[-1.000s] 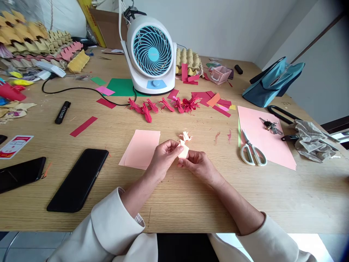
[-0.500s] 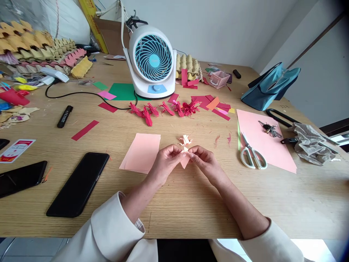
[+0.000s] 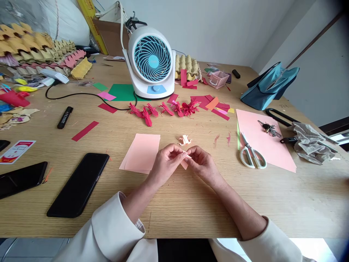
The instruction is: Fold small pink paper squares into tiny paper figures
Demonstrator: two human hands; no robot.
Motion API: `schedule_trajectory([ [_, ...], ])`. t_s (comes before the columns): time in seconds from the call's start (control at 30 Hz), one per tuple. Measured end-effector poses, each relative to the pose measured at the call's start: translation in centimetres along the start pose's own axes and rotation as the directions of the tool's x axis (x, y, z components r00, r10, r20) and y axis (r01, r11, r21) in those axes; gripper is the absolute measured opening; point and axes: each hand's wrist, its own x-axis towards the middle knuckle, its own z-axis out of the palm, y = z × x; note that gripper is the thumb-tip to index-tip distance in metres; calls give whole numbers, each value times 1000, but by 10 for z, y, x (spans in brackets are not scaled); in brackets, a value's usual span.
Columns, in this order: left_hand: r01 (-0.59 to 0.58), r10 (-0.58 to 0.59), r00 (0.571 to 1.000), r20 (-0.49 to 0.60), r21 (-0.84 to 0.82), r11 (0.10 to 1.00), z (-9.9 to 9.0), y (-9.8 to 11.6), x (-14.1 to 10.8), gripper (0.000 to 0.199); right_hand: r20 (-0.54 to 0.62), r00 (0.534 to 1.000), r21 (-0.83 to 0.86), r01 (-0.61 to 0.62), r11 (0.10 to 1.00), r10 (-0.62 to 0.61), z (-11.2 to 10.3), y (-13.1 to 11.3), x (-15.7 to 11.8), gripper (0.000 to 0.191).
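Between my hands is a small piece of folded pink paper, its lower end sticking out below the fingertips. My left hand pinches it from the left, and my right hand pinches its other side. Fingers hide most of the folds. Just beyond my fingertips lies a small pale folded-paper figure with thin legs. A stack of pink paper sheets rests on the table beside my left hand. White-handled scissors lie to the right, partly over larger pink sheets.
A white fan stands at the back, with a row of red folded-paper figures in front. Black phones and a marker lie left. At right are keys, crumpled grey cloth and a blue bag.
The folded pink paper has turned between my fingers: its upper point no longer shows and a thin edge now slants across. My right hand has tilted slightly; both hands stay in place.
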Motion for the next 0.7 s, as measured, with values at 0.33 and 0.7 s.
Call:
schedule_trajectory([
  [0.33, -33, 33, 999, 17, 18, 999, 0, -4, -1, 20, -17, 1000, -57, -16, 998, 15, 3, 4, -1, 30],
  [0.7, 11, -13, 999, -37, -63, 998, -2, 3, 2, 23, 8, 997, 42, -77, 996, 77, 6, 1, -2, 33],
])
